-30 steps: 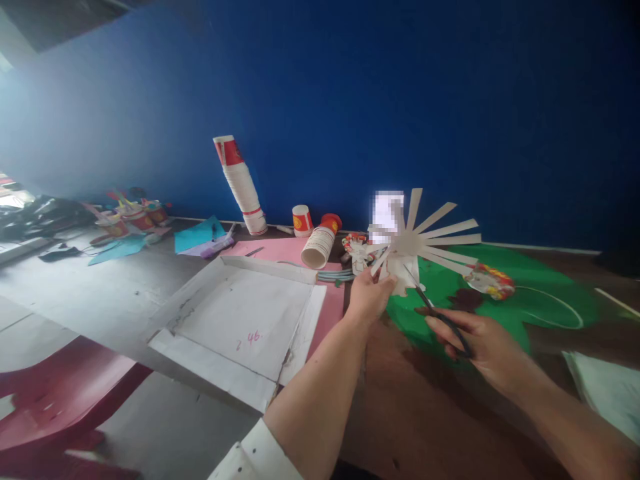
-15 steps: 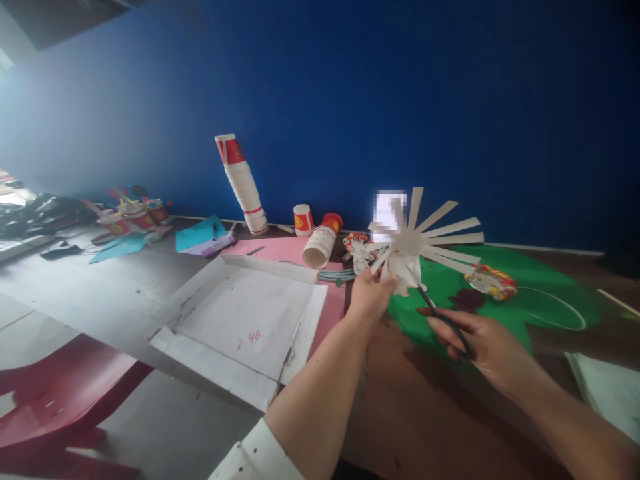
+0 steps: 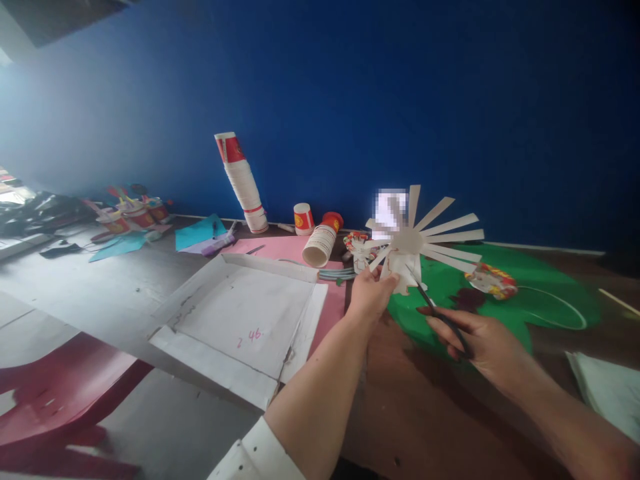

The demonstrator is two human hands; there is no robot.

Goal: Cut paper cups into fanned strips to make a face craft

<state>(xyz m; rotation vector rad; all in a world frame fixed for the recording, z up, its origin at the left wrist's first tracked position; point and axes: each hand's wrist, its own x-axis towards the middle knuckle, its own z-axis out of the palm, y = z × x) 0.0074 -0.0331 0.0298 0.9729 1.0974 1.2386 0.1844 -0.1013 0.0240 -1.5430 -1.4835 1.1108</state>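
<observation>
My left hand pinches the lower edge of a white paper cutout that has drawn outlines on it. Just above the cutout, touching or overlapping it, a paper cup cut into spread strips fans out like a flower. My right hand is closed round the handles of black-handled scissors, whose blades point up and left at the cutout's right part. Whether the blades are parted is hard to see. Beneath both hands lies a green sheet on the brown table.
Left of my arm sits a shallow white box lid on pink paper. A tall leaning stack of paper cups, a cup and a lying cup stack stand by the blue wall. A red chair is at lower left.
Almost nothing differs. The strips of the cut cup have shifted very slightly; both hands and the scissors keep their places.
</observation>
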